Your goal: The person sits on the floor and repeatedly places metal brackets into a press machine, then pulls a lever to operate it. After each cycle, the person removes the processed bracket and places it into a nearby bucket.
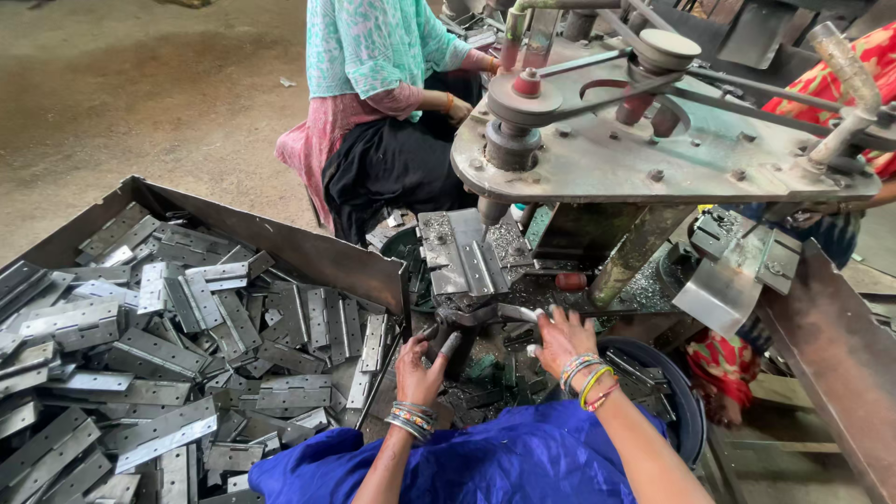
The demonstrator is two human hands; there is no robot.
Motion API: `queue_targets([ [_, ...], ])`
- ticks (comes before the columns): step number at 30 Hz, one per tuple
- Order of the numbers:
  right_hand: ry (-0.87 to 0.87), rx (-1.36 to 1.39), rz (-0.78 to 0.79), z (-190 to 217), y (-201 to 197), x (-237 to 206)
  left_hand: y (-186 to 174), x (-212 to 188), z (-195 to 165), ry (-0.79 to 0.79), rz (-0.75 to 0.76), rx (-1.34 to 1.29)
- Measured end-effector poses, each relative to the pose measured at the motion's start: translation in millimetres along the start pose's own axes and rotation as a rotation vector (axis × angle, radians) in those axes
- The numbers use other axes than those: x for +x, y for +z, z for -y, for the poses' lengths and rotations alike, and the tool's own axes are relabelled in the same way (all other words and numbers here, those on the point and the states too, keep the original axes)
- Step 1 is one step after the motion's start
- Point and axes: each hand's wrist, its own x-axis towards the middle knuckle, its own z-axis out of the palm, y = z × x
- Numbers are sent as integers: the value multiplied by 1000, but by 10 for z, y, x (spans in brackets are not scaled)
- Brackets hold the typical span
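Note:
My left hand (422, 359), with rubber caps on some fingertips, reaches up to the lower edge of the drill machine's work table, fingers spread against the dark metal below it. My right hand (560, 338) rests on a curved metal handle or bar (509, 313) just under the same table, fingers curled over it. On the work table lies a grey steel hinge (464, 254) flat under the drill spindle (490, 210), with metal shavings around it.
A large metal tray (308, 247) at left holds several loose steel hinges (187, 345). The belt-driven drill head (653, 131) looms above. Another person in a teal top (373, 56) sits beyond it. A dark round bin (677, 392) stands at right.

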Motion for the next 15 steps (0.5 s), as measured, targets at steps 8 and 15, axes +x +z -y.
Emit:
queue_targets([
  [8,113,51,-202,-542,948,425,318,17,-457,90,15,223],
  [15,115,79,-202,-978,1262,686,1458,785,-1153,250,201,582],
])
